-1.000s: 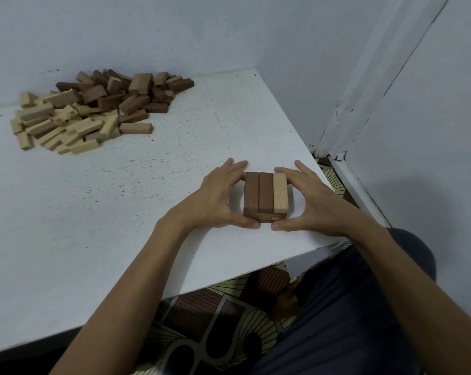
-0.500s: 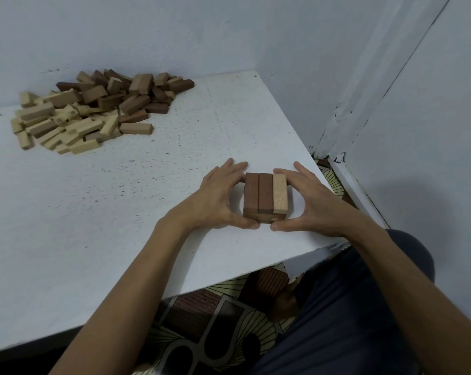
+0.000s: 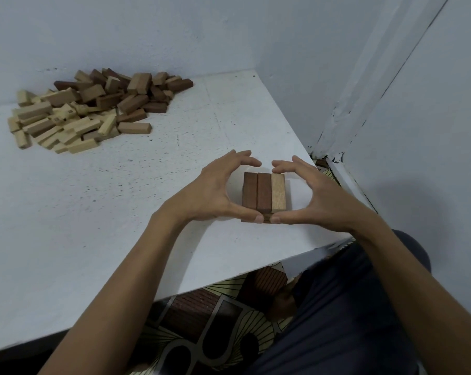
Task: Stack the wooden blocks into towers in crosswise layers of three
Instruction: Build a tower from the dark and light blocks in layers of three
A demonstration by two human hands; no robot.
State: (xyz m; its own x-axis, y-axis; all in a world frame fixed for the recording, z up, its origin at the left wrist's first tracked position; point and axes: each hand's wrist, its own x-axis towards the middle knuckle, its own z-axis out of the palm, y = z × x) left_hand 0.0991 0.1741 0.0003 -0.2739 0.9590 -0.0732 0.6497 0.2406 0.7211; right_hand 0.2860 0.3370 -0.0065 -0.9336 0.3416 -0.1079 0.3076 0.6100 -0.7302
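1. Loose blocks (image 3: pixel 93 109) lie heaped far left on the table (image 3: pixel 120 212), with open tabletop between them and the work.
2. Left hand (image 3: pixel 212 193) curls round the stack (image 3: pixel 264 194), thumb on its near face.
3. The stack shows two crosswise layers. Likely being squared up; next, fetch three more blocks.
4. Right hand (image 3: pixel 318 196) cups it likewise. The table's edge and the wall (image 3: pixel 418 158) sit close.

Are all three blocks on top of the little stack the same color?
No, the top layer of the stack has two dark brown blocks beside one pale block.
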